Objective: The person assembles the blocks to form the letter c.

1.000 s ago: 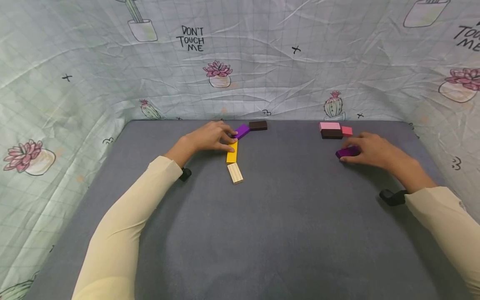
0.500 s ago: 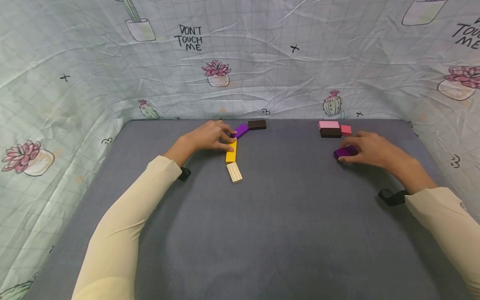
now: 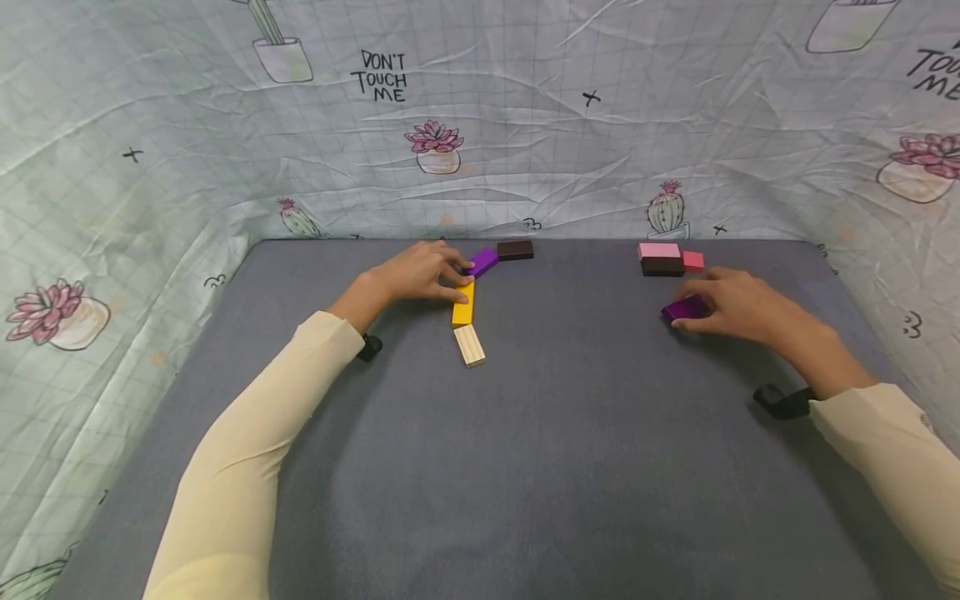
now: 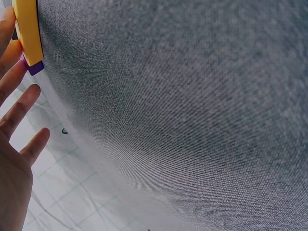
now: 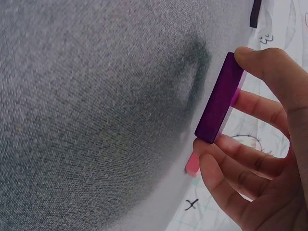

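I'm seeing a printed cloth (image 3: 525,150) rising behind a grey table (image 3: 525,458). I'm resting the left hand (image 3: 420,271), fingers loosely extended, against the yellow block (image 3: 463,308) and violet block (image 3: 484,261), gripping neither. With the right hand (image 3: 735,308), toward the table's far right, I'm pinching the dark purple block (image 3: 682,309) between thumb and fingers. A brown block (image 3: 515,250) is touching the violet one; a pale wooden block (image 3: 470,345) is meeting the yellow one's near end. Beyond the right hand, a pink block (image 3: 658,250) and blackish block (image 3: 662,267) are touching, a coral block (image 3: 693,261) sitting just beside.
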Demonstrator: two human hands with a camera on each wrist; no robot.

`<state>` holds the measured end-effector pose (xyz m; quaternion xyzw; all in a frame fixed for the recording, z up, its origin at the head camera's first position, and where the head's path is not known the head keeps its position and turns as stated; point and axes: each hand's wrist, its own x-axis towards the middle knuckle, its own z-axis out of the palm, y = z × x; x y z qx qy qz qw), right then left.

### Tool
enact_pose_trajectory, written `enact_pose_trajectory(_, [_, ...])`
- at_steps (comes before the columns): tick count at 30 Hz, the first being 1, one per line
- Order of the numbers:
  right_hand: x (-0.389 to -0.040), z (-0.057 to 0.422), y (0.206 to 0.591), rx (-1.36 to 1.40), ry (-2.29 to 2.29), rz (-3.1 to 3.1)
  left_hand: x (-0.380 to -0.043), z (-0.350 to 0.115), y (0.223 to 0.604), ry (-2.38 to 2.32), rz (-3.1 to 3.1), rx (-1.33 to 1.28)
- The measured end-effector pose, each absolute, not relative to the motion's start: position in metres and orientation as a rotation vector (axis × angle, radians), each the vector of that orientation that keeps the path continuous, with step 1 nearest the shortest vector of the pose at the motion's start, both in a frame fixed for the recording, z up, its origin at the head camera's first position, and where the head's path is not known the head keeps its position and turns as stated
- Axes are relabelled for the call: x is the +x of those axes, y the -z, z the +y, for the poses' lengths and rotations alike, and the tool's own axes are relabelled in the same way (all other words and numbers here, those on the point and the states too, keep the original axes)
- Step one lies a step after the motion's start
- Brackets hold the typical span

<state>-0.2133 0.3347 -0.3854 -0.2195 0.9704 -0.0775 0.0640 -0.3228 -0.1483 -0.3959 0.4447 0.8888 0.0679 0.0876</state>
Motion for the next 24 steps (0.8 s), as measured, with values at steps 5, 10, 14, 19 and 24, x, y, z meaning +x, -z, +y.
enact_pose_trajectory(5, [-0.2111, 0.3333, 0.3857, -0.686, 0.234, 2.933, -0.3229, -0.1471, 0.3961, -0.203, 2.647, 1.324])
enact_pose_trajectory(10, [-0.2087, 0.3307, 0.3855, -0.695, 0.255, 2.940, -0.3242, -0.1480, 0.3979, -0.197, 2.654, 1.318])
enact_pose_trajectory(14, [-0.2070, 0.3289, 0.3866, -0.721, 0.259, 2.942, -0.3244, -0.1485, 0.3984, -0.195, 2.656, 1.320])
enact_pose_trajectory(19, [-0.2049, 0.3276, 0.3872, -0.759, 0.259, 2.967, -0.3236, -0.1478, 0.3970, -0.204, 2.651, 1.325])
enact_pose_trajectory(24, [-0.2032, 0.3262, 0.3865, -0.751, 0.260, 2.979, -0.3235, -0.1469, 0.3962, -0.183, 2.652, 1.325])
